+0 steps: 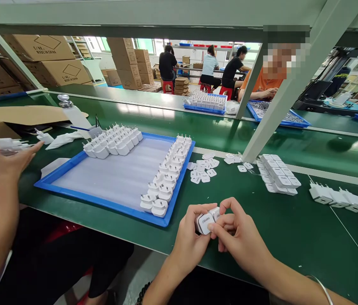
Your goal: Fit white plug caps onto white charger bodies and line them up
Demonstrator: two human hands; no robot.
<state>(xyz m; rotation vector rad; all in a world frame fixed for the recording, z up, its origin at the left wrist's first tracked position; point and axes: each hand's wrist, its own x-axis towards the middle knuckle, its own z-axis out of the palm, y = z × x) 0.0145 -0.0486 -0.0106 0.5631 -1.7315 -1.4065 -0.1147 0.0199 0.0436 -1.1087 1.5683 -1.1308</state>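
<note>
Near the table's front edge, my left hand (194, 231) is closed around a white plug charger (205, 223) with a printed face turned towards me. A second printed white piece (216, 213) shows just behind it; whether it is another charger or a loose card I cannot tell. My right hand (238, 235) is closed against these pieces, thumb on the printed face and index finger curled over the far one. Loose white cards (202, 168) lie beyond my hands. Stacked white chargers (279, 171) stand to the right, with a short row of chargers (337, 197) beyond.
A blue-rimmed tray (103, 202) holds rows of pin-up chargers at its back left and right side. At far left, a co-worker's hand (6, 163) holds several white chargers. A slanted metal post (280, 101) rises behind the cards. A pump bottle (74, 112) stands at the back left.
</note>
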